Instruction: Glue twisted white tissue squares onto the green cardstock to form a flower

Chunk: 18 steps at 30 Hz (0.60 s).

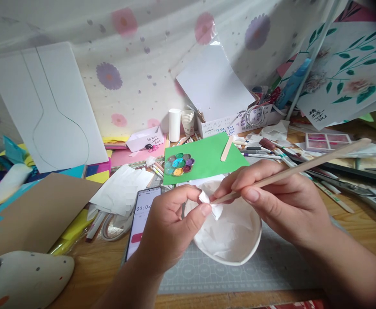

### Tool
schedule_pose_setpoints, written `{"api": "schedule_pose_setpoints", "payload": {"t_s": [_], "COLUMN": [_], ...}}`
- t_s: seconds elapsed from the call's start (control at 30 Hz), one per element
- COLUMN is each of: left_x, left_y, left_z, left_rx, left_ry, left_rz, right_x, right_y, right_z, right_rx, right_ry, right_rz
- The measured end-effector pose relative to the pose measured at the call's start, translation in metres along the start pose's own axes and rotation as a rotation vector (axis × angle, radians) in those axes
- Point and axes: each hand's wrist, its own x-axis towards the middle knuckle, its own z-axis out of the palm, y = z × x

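My left hand (171,227) pinches a small piece of white tissue paper (214,209) between thumb and forefinger, just above a white bowl (239,253) lined with more tissue. My right hand (281,201) grips a long wooden stick (304,167) like a pen. The stick's tip touches the pinched tissue. Both hands hover over a grey cutting mat (207,274).
A phone (142,219) showing a timer lies left of the bowl. Behind it are a green sheet (212,159) with a colourful paint palette (179,164) and a flat wooden stick (226,148). Markers (265,152), folded tissues (122,189), brown card (36,210), paper cups (188,121) and scissors (368,197) crowd the desk.
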Motion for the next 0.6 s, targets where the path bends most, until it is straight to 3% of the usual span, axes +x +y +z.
{"api": "schedule_pose_setpoints", "payload": {"t_s": [0.2,0.6], "left_x": [0.0017,0.0009], "left_y": [0.0027,0.0042], "left_z": [0.0007,-0.0003], "left_rx": [0.042,0.114], "left_ry": [0.024,0.045], "left_rz": [-0.003,0.036], "right_x": [0.0000,-0.0006], "right_y": [0.0010,0.0021], "right_z": [0.0005,0.0006], "right_rx": [0.091,0.169], "right_ry": [0.027,-0.012], "right_rz": [0.061,0.040]}}
